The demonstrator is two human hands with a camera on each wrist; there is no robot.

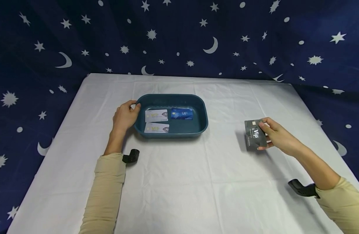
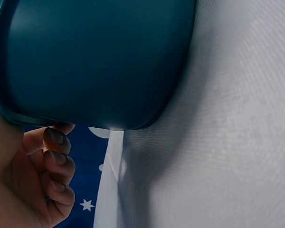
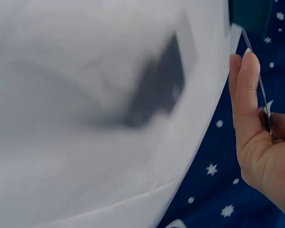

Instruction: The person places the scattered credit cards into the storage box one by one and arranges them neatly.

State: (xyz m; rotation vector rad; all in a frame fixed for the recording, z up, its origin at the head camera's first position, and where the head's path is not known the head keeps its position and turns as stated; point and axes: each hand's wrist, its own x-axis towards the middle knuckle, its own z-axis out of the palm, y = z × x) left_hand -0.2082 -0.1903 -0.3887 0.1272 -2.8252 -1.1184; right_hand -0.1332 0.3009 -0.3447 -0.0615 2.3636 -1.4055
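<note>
A teal plastic basin [image 1: 179, 135] stands on the table, and my left hand [image 1: 125, 117] pinches its left rim. The left wrist view shows curled fingers [image 2: 59, 161] under that rim, beside the basin's wall [image 2: 95, 61]. Two white VIP cards [image 1: 151, 119] [image 1: 151, 130] lie in the left part of the basin, with a blue VIP card [image 1: 176, 113] to their right. Off to the right, my right hand [image 1: 280, 136] holds a dark grey VIP card [image 1: 250, 139] between thumb and fingers, raised above the cloth. From the right wrist, that card appears edge-on.
A white cloth [image 1: 179, 182] with creases covers the table. Dark blue fabric [image 1: 179, 35] with stars and moons hangs behind it and down both sides. Black wrist mounts [image 1: 131, 156] sit at both sleeve cuffs. The grey card casts a shadow on the cloth.
</note>
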